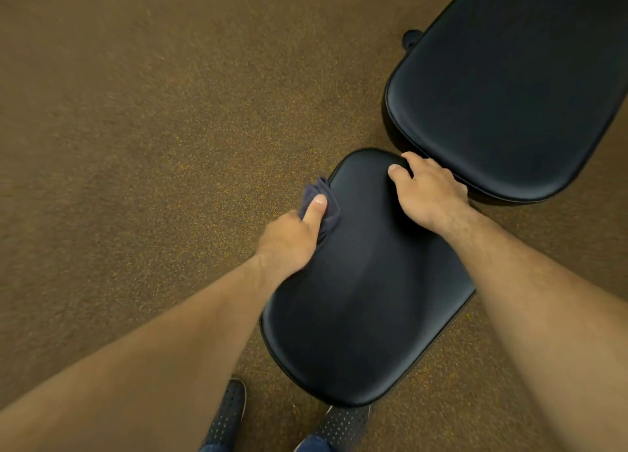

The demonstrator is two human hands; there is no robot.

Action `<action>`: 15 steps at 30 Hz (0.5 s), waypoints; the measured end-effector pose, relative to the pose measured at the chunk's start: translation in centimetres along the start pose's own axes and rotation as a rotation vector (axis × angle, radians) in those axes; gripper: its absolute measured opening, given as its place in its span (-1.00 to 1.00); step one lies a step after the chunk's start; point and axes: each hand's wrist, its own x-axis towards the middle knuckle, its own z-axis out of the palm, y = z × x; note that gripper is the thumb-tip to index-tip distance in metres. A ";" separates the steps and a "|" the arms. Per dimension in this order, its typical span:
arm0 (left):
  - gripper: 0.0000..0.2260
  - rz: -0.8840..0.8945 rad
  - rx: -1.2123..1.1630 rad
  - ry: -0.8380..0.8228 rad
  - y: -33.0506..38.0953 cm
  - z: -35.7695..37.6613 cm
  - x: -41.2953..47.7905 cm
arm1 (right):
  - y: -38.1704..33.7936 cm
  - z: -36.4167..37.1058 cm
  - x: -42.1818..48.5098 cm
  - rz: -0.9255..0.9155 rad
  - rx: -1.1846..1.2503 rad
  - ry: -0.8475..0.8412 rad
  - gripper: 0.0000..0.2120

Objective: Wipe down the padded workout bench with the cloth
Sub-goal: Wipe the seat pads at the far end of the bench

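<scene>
Bunched cloth (321, 200) gripped in left hand (289, 237) at seat pad (367, 298) left edge, near far corner. Right hand (428, 193) clasping far edge. Seemingly mid-wipe; back pad (509, 95) likely yet to do.

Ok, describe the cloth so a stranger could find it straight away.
On the brown speckled floor stand two black bench pads; take the nearer pad. On its left edge, the left hand grips the cloth. It is bunched, matte, blue-grey fabric, unlike the smooth black padding.
</scene>
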 end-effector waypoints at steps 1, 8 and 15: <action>-0.33 0.033 0.081 0.074 -0.4 0.4 -0.9 | 0.0 -0.1 0.0 0.002 0.008 -0.006 -0.44; -0.23 0.166 0.542 0.255 -2.5 2.7 -7.3 | -0.5 -0.2 -0.4 0.012 0.012 0.014 -0.44; -0.37 0.077 0.060 -0.010 -2.9 -0.1 -1.0 | -0.1 -0.1 -0.3 -0.003 0.037 0.008 -0.44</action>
